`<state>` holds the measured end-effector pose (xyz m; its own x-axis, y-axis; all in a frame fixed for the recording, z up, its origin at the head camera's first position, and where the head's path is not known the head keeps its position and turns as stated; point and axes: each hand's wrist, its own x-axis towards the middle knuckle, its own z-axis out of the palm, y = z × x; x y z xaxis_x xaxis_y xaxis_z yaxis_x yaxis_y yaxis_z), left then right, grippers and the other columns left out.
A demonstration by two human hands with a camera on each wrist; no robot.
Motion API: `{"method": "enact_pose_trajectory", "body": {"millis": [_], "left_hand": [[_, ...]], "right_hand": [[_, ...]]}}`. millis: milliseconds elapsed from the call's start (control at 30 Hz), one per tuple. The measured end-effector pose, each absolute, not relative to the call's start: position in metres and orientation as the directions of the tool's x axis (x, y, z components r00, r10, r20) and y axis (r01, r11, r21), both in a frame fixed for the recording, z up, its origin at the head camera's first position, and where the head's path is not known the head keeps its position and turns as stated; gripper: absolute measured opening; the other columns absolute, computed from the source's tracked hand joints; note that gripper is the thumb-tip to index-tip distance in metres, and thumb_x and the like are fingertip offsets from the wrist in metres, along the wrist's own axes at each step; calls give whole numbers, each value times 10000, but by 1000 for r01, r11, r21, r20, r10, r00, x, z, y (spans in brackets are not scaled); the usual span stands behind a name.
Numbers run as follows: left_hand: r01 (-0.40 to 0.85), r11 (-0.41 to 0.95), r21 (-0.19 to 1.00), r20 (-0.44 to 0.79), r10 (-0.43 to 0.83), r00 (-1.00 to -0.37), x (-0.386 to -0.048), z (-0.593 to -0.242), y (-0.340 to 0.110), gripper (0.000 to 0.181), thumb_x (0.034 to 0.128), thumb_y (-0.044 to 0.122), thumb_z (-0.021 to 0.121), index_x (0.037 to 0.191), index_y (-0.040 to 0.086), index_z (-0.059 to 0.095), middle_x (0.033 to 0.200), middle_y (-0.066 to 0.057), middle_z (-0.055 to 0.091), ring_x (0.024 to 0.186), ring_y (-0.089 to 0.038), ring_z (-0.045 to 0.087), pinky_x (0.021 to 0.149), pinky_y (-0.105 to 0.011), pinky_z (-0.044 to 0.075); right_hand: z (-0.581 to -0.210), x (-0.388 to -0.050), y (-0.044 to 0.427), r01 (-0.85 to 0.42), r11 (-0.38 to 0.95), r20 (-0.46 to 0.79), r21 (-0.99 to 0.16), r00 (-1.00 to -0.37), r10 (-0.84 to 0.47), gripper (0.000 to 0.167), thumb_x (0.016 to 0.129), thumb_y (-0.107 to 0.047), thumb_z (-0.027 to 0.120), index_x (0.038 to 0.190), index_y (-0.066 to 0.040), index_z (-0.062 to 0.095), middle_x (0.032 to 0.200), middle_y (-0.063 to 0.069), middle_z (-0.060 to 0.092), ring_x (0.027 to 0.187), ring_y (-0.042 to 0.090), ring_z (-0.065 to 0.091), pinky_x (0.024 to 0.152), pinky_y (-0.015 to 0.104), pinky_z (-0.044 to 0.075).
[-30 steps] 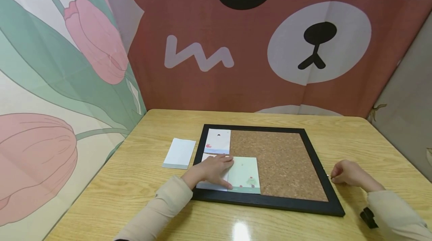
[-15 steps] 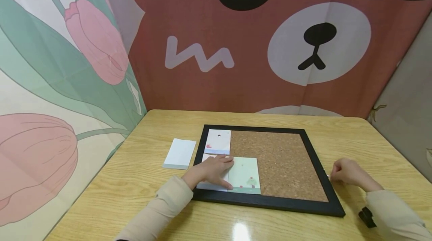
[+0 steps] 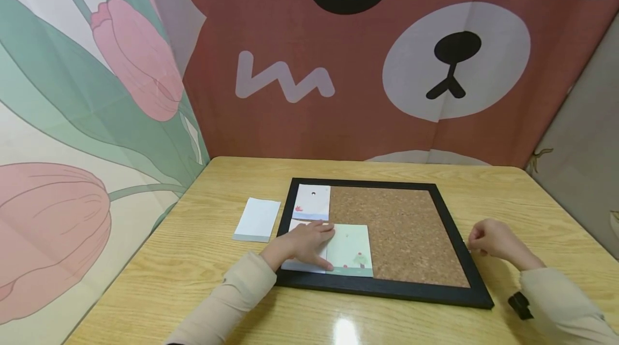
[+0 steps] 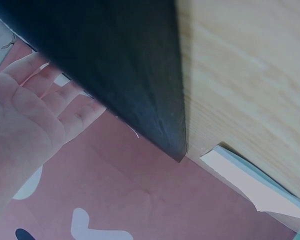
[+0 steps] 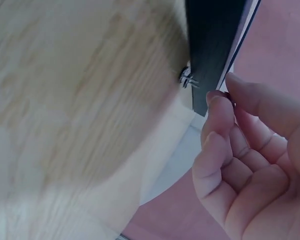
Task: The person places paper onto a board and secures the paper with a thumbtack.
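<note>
Bear-print cloth [image 3: 358, 108] behind, tulip cloth [image 3: 140, 65] at L, wood table [image 3: 179, 259] in front. Corkboard [image 3: 411, 232] w/ black frame [image 3: 387, 288] lies flat on it.

R wrist cam adds what head cam can't show: R hand [image 3: 494, 239] has thumb + index tips pinched on a dark bit [image 5: 230, 97], too small to ID, other fingers curled in. Also a silvery clump [image 5: 187, 78] on table by frame's outer edge; head cam gets only a glint there. L wrist cam gives L hand [image 3: 304, 245] from palm side: fingers straight, a bit apart, tips hidden behind board edge. Head cam has that hand flat across low sheet [image 3: 301, 268] + edge of green sheet [image 3: 348, 243], gripping nothing.

Vs 1 s ago: R hand shifted slightly toward far side, now covering more of the clump's spot; L hand + sheets unchanged.

Top sheet [image 3: 311, 206] is up in board's far L corner, tack [image 3: 313, 193] thru it. White slip [image 3: 258, 220] on table just L of frame. L hand blocks most of low sheet. Black strap [image 3: 519, 304] shows by R sleeve [image 3: 556, 302].
</note>
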<state>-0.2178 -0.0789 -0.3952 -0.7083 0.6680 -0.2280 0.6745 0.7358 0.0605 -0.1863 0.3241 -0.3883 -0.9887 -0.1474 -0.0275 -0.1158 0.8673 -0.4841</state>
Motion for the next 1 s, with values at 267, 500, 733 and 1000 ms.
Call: {"method": "enact_pose_trajectory", "body": {"millis": [267,500,733,1000], "left_hand": [[674,735,66,-224,669,-708,-217,-396,-79,854,739,610,577,1393,122,327,1448,5,245,1323,-234,179,1020,-412,227],[680,731,63,-220,675,-705,-218,-396,-79,846,745,604,576,1394,122,325,1448,3,246,1323,-231,179,1023,-408,221],[680,730,67,-222,675,-704,-217,-394,-79,838,752,592,579,1393,115,325,1448,-6,246,1323,-236,177,1025,-407,216],[687,723,64,-224,682,-696,-217,-394,-80,845,752,591,580,1393,106,321,1448,-14,246,1320,-238,186,1026,-405,217]], "right_hand": [[-383,-187,313,-174,850,9,-497,-981,-195,78,740,52,653,691,27,597,582,11,531,517,154,487,461,288,416],[-380,-190,301,-211,834,28,-510,-973,-229,21,753,64,646,752,78,631,628,42,585,524,156,521,456,268,440],[-381,-193,291,-226,818,42,-529,-970,-242,46,780,22,640,772,65,652,649,43,595,531,145,531,466,256,449],[-376,-193,280,-260,817,67,-515,-962,-264,123,794,-37,645,675,-11,627,570,5,548,496,139,495,435,251,398]]}}
